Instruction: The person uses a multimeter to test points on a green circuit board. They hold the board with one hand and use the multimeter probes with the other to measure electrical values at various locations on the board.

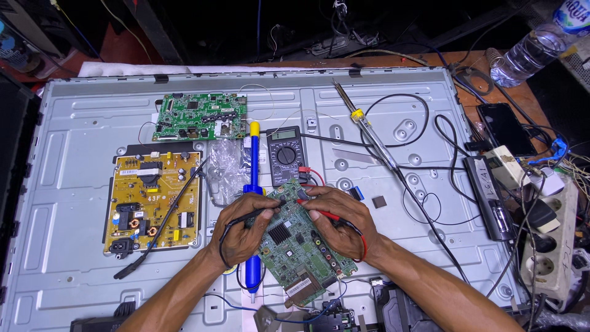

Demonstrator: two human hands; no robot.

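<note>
Left hand [243,230]: fingers closed round a black probe [261,212], its tip pointing at the top edge of the green circuit board [295,246].
Right hand [338,221]: fingers closed round a red probe [319,212], tip aimed at the same top edge, close to the black one.
Green circuit board: lies tilted between and under both hands, its lower end reaching toward the person.
Probe leads: a black lead loops down round the left wrist; a red one curves round the right wrist.
Just beyond the fingers: a black meter [286,154] with a dial and small screen.
Under the left hand: a blue and yellow solder sucker [253,166], lying lengthwise away from the person.
Left of the left hand: a crumpled clear bag [227,169], then a yellow board [153,203] with a black cable [161,224] across it.
Farther, beyond the left hand: a second green board [200,117].
Beyond the right hand: a soldering iron [359,120] lying slantwise.
Right of the right hand: a small dark chip [379,201].
Under everything: a grey metal panel [80,154] on the desk [522,98].
Far right: a power strip [553,240], a phone [507,129], a water bottle [528,55].
</note>
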